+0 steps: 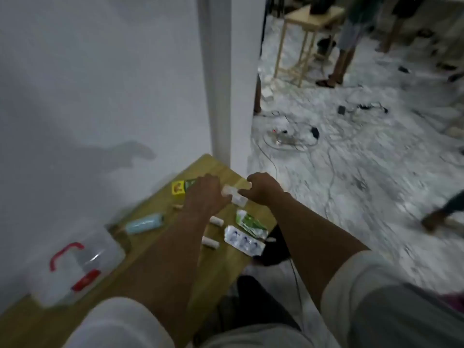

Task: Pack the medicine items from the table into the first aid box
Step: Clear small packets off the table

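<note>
Far to the left of both hands, at the near corner of the wooden table point(221, 267), sits the clear first aid box point(75, 270) with its red handle up; whether the lid is on I cannot tell, but it lies well apart from the items, so each one will likely need a carry across. Between the box and the left hand point(204, 194) lies a pale blue tube point(145, 223), flat and untouched. Just beyond that hand's knuckles a yellow and green carton point(181, 188) peeks out. The left hand curls down with its fingertips pinching one end of a small clear plastic packet point(233, 193); the right hand point(262, 188), close beside it, pinches the other end, seemingly to lift or steady it together. Nearer the wrists, two white gauze rolls point(216, 220) lie loose, and under the right forearm rest a green-and-white sachet point(249, 222) and a blister strip point(244, 241), waiting their turn.
</note>
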`<state>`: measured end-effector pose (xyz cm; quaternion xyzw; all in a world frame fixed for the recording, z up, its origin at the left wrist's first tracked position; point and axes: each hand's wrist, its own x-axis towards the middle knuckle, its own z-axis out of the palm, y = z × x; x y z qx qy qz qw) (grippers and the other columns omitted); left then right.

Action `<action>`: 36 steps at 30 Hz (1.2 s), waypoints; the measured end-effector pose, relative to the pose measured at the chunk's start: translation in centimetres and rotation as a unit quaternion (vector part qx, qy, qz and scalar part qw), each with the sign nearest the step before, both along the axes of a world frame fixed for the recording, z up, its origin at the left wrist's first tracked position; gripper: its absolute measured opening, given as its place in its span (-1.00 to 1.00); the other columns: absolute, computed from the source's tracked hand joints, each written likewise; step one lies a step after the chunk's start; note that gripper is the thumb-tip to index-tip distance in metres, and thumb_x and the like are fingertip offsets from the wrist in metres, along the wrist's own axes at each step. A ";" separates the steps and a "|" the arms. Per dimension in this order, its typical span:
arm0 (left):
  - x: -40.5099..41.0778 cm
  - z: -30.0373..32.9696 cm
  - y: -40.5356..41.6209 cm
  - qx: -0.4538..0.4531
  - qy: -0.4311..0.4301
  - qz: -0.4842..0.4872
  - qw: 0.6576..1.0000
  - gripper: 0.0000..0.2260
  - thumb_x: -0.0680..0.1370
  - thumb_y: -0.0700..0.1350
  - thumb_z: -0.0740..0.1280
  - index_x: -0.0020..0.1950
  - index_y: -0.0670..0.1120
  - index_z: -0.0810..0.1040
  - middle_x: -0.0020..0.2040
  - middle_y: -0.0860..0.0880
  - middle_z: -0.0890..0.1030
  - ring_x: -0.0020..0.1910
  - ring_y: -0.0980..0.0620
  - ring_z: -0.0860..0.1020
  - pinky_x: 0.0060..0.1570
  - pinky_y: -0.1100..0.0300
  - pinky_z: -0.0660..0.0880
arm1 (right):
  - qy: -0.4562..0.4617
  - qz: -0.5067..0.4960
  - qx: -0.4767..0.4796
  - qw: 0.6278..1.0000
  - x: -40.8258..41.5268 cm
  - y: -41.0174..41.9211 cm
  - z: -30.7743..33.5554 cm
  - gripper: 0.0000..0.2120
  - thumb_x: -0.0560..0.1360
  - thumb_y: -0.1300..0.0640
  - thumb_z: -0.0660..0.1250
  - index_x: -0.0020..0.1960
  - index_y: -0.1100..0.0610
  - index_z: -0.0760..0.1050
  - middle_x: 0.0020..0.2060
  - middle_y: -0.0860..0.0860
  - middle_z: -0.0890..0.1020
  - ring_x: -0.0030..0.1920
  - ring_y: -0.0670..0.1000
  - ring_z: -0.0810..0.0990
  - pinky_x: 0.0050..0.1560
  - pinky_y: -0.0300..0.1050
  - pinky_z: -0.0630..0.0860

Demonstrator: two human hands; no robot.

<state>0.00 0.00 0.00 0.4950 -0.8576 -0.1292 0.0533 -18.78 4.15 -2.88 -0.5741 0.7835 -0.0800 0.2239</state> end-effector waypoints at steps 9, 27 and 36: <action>-2.4 -12.9 3.1 0.086 -0.109 -0.090 0.986 -0.72 0.46 0.03 0.39 0.10 -0.09 0.55 0.03 -0.09 0.57 0.02 -0.14 0.59 -0.20 0.01 0.45 | -0.043 -0.050 0.127 0.990 -0.9 3.5 -12.0 -0.58 0.59 -0.08 0.31 0.32 0.16 0.54 0.28 0.16 0.58 0.28 0.22 0.55 0.18 0.06 0.53; -5.2 -18.6 2.7 0.100 -0.132 -0.210 0.963 -0.56 0.07 -0.03 0.68 -0.22 -0.08 0.53 -0.24 -0.08 0.58 -0.29 -0.16 0.59 -0.33 0.08 0.50 | -0.154 -0.271 0.072 0.947 -6.1 7.3 -15.7 -0.75 0.47 0.12 0.45 0.14 0.12 0.63 0.02 0.09 0.70 0.02 0.14 0.66 -0.09 -0.05 0.57; -15.6 -14.2 5.4 0.225 0.017 -0.094 0.970 -0.86 0.56 -0.22 0.26 0.04 -0.12 0.58 0.00 -0.10 0.62 0.00 -0.14 0.58 -0.10 0.05 0.43 | -0.187 -0.508 0.032 0.840 -12.2 12.8 -13.6 -0.91 0.36 0.30 0.37 -0.20 0.17 0.64 -0.36 0.12 0.65 -0.31 0.16 0.66 -0.34 -0.12 0.58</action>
